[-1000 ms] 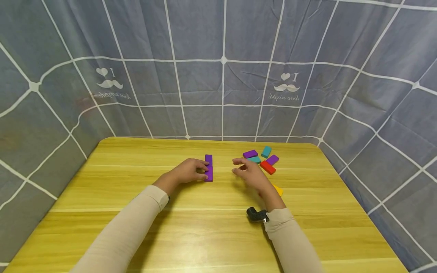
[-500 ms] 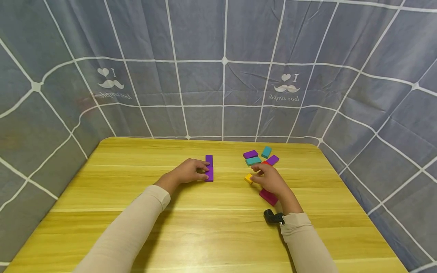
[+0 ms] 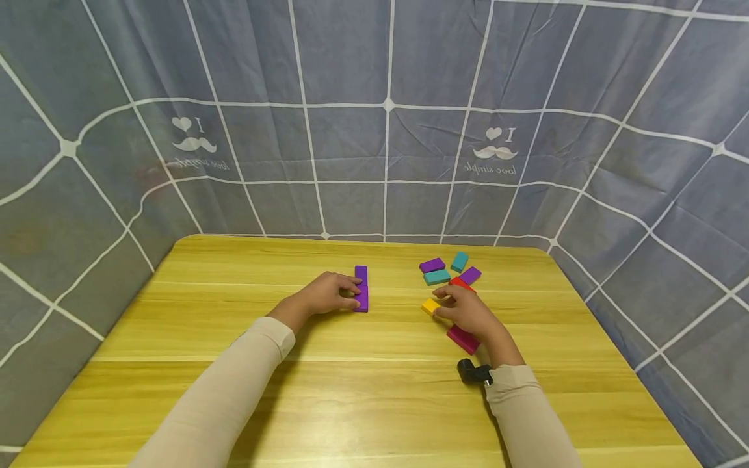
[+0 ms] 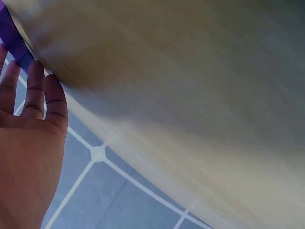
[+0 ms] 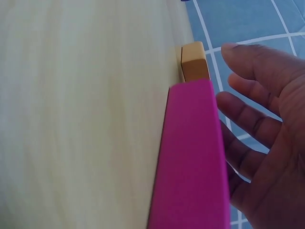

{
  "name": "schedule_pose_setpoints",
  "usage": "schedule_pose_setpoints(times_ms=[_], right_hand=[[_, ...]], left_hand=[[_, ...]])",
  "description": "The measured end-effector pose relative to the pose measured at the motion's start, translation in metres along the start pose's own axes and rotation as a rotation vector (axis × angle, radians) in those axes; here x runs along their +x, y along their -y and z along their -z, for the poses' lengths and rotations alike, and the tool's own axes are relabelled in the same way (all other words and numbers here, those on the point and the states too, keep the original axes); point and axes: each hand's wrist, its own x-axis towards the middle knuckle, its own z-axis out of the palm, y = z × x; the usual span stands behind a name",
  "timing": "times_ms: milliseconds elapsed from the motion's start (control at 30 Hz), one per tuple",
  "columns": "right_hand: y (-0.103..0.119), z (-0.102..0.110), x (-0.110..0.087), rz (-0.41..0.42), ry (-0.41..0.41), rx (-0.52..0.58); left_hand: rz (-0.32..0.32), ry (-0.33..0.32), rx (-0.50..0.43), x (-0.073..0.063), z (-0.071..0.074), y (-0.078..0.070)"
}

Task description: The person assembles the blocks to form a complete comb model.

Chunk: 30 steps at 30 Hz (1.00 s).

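Two purple blocks, the far one (image 3: 361, 274) and the near one (image 3: 363, 300), lie end to end on the table in the head view. My left hand (image 3: 324, 294) touches their left side with fingertips and thumb. In the left wrist view its fingers (image 4: 34, 90) stretch up to the purple blocks (image 4: 13, 36). My right hand (image 3: 468, 311) is over the right-hand group, thumb and forefinger close to one end of a yellow block (image 3: 430, 307). A magenta block (image 3: 462, 339) lies beneath its wrist and fills much of the right wrist view, beside spread fingers (image 5: 252, 119).
Behind the right hand lie a red block (image 3: 464, 283), two teal blocks (image 3: 436, 278) and two more purple blocks (image 3: 432, 265). A black wrist device (image 3: 473, 372) sits at the right cuff. The wooden table (image 3: 328, 403) ends at a grey gridded curtain (image 3: 345, 143).
My right hand has moved right from near the purple row, baring the yellow and magenta blocks, and its fingertips now stand by the yellow one. The left hand has stayed at the purple blocks.
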Motion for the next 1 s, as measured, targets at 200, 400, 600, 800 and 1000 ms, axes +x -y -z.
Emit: schedule_pose_setpoints(times_ms=[200,400,600,800,1000], right_hand=[[-0.005,0.008,-0.004,0.023,0.017,-0.04],[-0.013,0.018,-0.01,0.004,0.01,-0.094],[-0.023,0.029,-0.019,0.004,0.012,-0.082],[-0.033,0.038,-0.031,-0.018,0.045,-0.072],[-0.038,0.046,-0.043,-0.03,0.094,-0.033]], left_hand=[[0.007,0.003,0.003,0.0,0.0,0.0],[0.001,0.003,0.002,-0.001,0.001,-0.001],[-0.012,0.003,0.009,0.0,0.001,-0.002],[-0.007,0.005,-0.008,0.0,0.001,-0.002],[-0.016,0.005,0.002,-0.001,0.001,-0.001]])
